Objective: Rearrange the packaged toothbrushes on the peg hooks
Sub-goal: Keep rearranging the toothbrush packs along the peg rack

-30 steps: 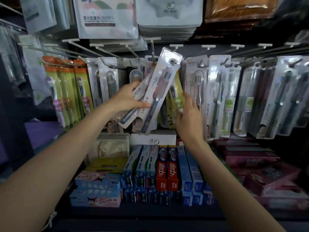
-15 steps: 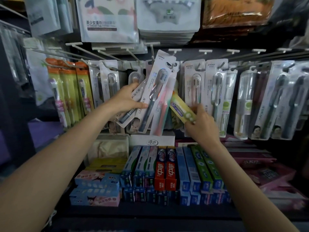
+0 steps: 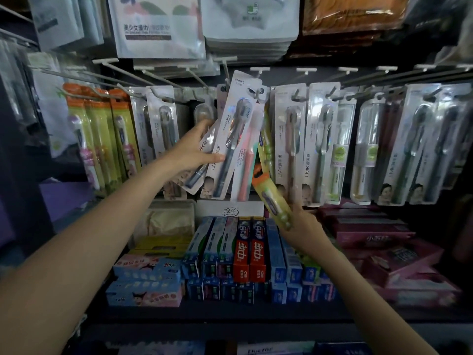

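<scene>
You face a dim shop display: a row of peg hooks (image 3: 163,98) hung with carded brushes, toothpaste boxes (image 3: 245,254) stacked on the shelf below, and bagged goods hanging above. Your left hand (image 3: 189,152) is clamped on a fan of white packs (image 3: 230,139), thumb across the front card and fingers behind, so the fan tilts with its tops up and to the right, near the middle hook. Your right hand (image 3: 304,226) sits lower and to the right, fingers wrapped round the bottom end of a yellow pack (image 3: 271,198). That pack is slim, yellow-green with an orange header, and blurred, so its print cannot be read. Its long axis runs on a slant, with the orange hanging end up and to the left and the gripped end down and to the right. The header points toward the gap just right of the white fan, where another yellow pack (image 3: 266,139) hangs behind. Matching orange-topped packs (image 3: 102,134) hang far left, past your left arm. The right hand is the one to re-hang it, since the left is full. You will likely need to swing the header upright before it meets a hook tip. Whether its hanging hole is clear cannot be told from here.
</scene>
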The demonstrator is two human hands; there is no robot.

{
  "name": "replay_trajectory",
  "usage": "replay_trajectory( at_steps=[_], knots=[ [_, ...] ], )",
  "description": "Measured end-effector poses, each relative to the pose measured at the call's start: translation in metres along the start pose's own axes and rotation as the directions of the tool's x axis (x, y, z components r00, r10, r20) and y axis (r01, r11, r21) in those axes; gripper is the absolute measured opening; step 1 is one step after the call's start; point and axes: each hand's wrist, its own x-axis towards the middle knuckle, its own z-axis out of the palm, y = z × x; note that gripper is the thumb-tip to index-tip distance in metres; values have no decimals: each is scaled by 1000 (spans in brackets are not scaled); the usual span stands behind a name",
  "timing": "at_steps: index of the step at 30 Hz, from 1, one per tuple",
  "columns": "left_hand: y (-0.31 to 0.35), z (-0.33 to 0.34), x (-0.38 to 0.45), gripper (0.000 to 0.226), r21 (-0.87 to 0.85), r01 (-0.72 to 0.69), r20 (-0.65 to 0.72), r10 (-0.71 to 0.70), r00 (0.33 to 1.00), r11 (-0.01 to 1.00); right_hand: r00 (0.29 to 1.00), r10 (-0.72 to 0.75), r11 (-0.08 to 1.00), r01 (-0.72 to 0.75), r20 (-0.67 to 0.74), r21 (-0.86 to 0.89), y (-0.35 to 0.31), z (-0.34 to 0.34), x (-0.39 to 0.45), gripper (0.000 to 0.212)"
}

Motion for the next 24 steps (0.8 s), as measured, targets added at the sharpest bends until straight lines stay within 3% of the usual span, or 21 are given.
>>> replay_trajectory(
  at_steps=[3, 7, 14, 20, 24],
  knots=[
    [-3, 6, -4, 84, -18, -96, -47, 95, 994, 995, 999, 12, 986, -7, 31, -166, 9, -2, -3, 49],
    [-4, 20, -16, 73, 28, -177, -144, 180, 973, 984, 993, 48, 948, -11, 109, -318, 15, -11, -8, 32],
    [-20, 51, -27, 43, 62, -98, -142, 106, 984, 993, 998, 27, 833, 11, 60, -554, 10, -37, -15, 34],
    [-15, 79, -37, 52, 64, -41, -145, 50, 988, 997, 1000, -5, 789, 11, 12, -614, 1, -56, -26, 36],
    [-21, 84, -41, 52, 79, 21, -116, -11, 993, 997, 997, -76, 826, 65, 2, -561, 8, -71, -38, 40]
  ],
)
